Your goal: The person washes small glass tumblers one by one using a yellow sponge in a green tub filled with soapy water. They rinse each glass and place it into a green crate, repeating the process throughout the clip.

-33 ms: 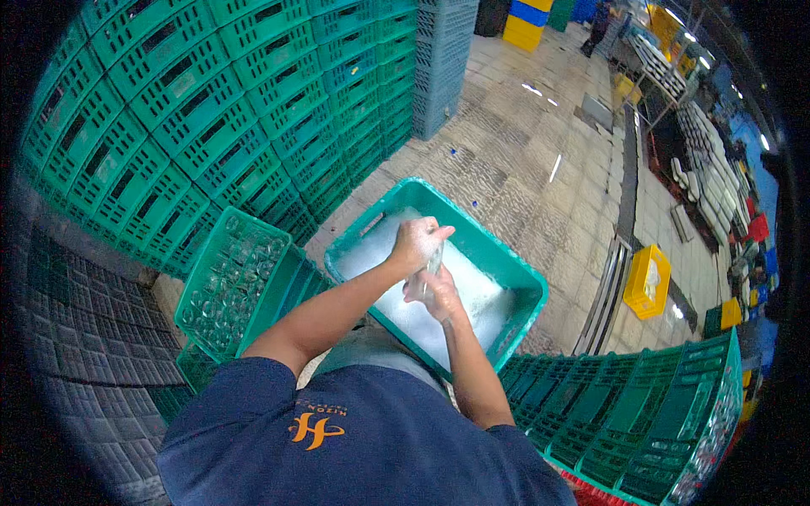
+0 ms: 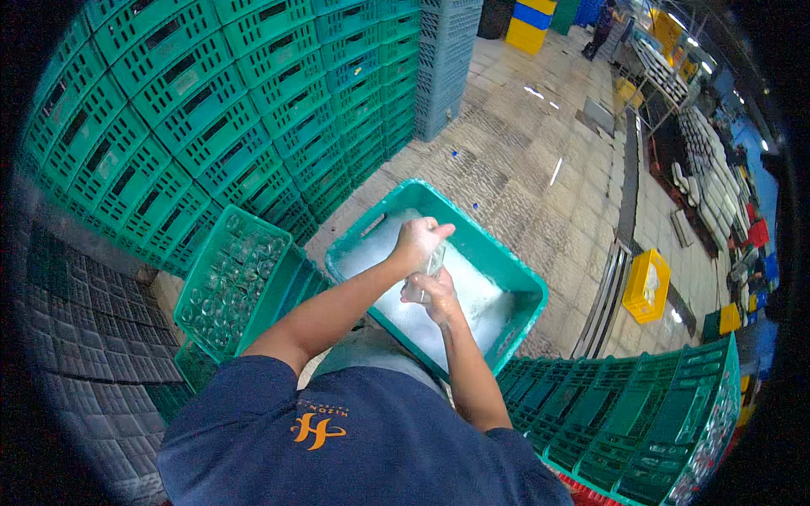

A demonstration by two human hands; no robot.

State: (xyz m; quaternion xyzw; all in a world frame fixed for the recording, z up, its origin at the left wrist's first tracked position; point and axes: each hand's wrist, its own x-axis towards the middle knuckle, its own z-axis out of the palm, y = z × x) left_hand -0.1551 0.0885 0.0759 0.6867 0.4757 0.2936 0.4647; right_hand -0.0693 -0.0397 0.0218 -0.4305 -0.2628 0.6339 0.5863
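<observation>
Above a green tub (image 2: 523, 295) of white suds, both my hands are on a clear drinking glass (image 2: 432, 263). My left hand (image 2: 416, 242) is closed around its far end, thumb sticking out to the right. Whether a sponge or cloth is in that hand, I cannot make out. The fingers of my right hand (image 2: 434, 295) wrap the near end of the glass. Wet suds cover parts of both hands. The bottom of the tub is hidden under the foam.
To the left of the tub, a green crate (image 2: 196, 291) holds several clear glasses (image 2: 240, 274). Tall stacks of green crates (image 2: 194, 110) rise behind it. More crates (image 2: 624, 413) stand at right, and a yellow crate (image 2: 646, 287) sits on the tiled floor. A person (image 2: 602, 29) is far off.
The glass has turned slightly between my hands, and more of its side shows. My right hand's fingers have shifted a little on it; the left stays almost in place.
</observation>
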